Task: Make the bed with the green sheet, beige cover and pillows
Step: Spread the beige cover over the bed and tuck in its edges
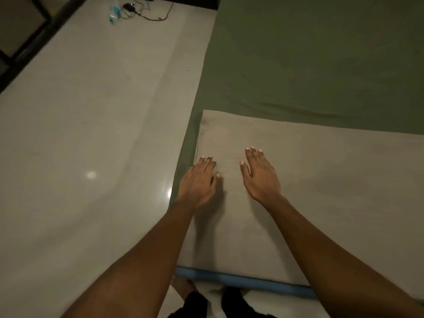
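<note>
A green sheet (309, 60) covers the mattress on the right side of the view. The beige cover (332, 180) lies folded flat over the near end of the bed, its far edge crossing the sheet. My left hand (198, 182) hovers palm down over the cover's left edge, fingers slightly spread. My right hand (260, 174) is flat and open over the cover a little to the right. Neither hand grips the cloth. No pillows are in view.
A blue mattress edge (243, 282) shows below the cover at the near end. Pale tiled floor (91, 145) fills the left. A charger with cables (137, 10) and a clear plastic item lie on the floor at the top. Dark furniture (20, 31) stands top left.
</note>
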